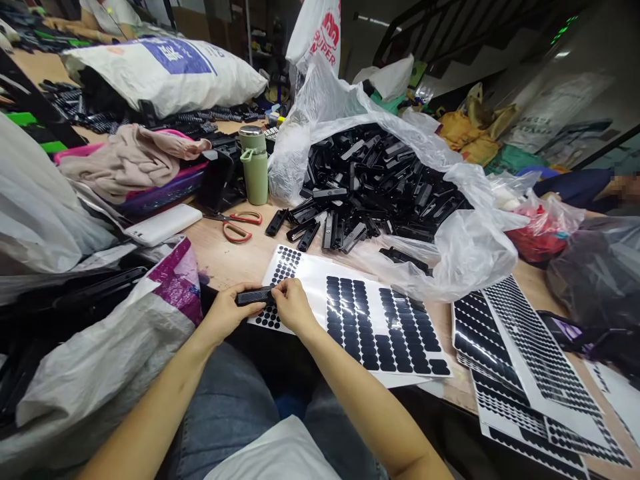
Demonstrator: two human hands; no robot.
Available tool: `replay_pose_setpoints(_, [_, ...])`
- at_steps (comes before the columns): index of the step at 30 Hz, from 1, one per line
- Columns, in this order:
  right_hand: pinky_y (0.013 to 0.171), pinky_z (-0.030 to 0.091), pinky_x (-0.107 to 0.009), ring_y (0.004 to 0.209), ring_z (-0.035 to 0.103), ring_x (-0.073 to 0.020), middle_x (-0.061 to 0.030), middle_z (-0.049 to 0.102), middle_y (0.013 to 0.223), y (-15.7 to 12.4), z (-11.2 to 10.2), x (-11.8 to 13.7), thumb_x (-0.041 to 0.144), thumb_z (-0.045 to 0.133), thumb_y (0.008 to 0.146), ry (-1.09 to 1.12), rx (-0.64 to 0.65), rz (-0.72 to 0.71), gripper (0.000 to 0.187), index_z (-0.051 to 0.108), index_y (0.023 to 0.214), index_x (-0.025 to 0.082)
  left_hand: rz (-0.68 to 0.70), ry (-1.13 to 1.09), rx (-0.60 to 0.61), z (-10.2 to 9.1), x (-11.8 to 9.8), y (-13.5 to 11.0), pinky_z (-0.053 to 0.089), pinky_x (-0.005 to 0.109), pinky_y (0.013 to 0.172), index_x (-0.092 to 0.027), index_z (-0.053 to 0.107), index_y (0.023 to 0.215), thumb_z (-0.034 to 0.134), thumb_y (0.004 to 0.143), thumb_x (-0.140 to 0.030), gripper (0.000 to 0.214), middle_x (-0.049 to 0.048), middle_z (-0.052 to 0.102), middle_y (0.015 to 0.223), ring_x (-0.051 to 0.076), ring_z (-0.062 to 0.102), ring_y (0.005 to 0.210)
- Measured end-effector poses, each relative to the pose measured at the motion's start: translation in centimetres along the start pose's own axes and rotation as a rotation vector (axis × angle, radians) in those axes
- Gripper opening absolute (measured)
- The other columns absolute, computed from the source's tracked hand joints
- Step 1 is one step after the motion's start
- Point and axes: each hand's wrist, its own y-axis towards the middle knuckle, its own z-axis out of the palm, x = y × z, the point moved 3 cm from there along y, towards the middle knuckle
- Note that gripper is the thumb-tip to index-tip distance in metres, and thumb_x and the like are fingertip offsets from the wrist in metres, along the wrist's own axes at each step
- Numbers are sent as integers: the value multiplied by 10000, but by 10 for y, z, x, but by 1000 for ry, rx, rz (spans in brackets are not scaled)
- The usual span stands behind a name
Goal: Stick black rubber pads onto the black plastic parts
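My left hand (224, 312) holds a long, narrow black plastic piece (251, 297) by its left end, thumb below and fingers above. At the piece's right end, my right hand (295, 305) is closed in a pinch. Whatever is between those fingertips is too small or hidden to make out. Both hands are over the near left part of a white sticker sheet (314, 283). Small round black stickers (285, 263) cover the sheet's left side, and larger black oblong stickers (350, 313) fill its right side in columns.
Beyond the sheet, a clear plastic bag (450, 260) spills many similar black pieces (370, 180). Red-handled scissors (237, 231), a white power bank-like block (164, 225) and a green bottle (255, 175) stand or lie left of it. More sticker sheets (525, 360) overlap at right. A white sack (115, 353) is at left.
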Motion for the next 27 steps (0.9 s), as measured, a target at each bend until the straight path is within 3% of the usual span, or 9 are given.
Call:
replay_pose_setpoints(10, [800,426,-300,839,511,-163,-55,508,882,-6,7,3,172,481,783,-33,-42,-72,73,518,723,185,31,72,-12,1,2,0,530,348,753,-142,624,988,769,558,-288,477,42,642,904,188,616,792])
replay_pose_setpoints(12, [784,432,-302,831,519,-166,-57,520,931,-7,-7,-4,226,527,774,-40,-96,-94,66,535,827,188,24,53,-16,3,-3,-3,536,340,739,-147,620,991,769,559,-291,479,36,643,899,183,622,778])
replay_pose_setpoints(14, [767,434,-312,815,529,-172,-69,535,987,-7,-39,-21,289,551,772,-86,-195,-66,196,528,937,187,14,41,-11,11,-11,-6,540,332,723,-162,614,1010,764,571,-299,484,26,649,890,176,631,749])
replay_pose_setpoints(17, [797,407,-349,859,541,-216,-109,573,960,-13,-105,-57,319,492,814,-303,-402,88,193,552,913,164,1,65,101,39,-21,-10,536,332,712,-186,612,1033,752,588,-307,482,18,666,857,180,641,714])
replay_pose_setpoints(20, [775,399,-360,882,558,-265,-167,589,934,-20,-150,-89,333,562,773,-532,-431,254,232,573,884,129,21,137,264,84,-23,-8,516,344,760,-190,642,985,743,584,-285,424,31,680,862,209,644,772])
replay_pose_setpoints(24, [731,398,-344,845,578,-266,-187,605,916,-24,-156,-107,288,567,772,-572,-366,314,175,586,827,124,15,126,347,128,-12,-1,501,357,777,-168,650,973,733,577,-283,421,56,678,893,227,638,811])
replay_pose_setpoints(27, [722,396,-332,833,581,-251,-166,614,904,-24,-151,-107,242,538,780,-522,-362,301,123,587,812,134,-24,83,360,137,-6,3,507,348,758,-160,633,1001,738,580,-294,454,61,678,894,216,642,790])
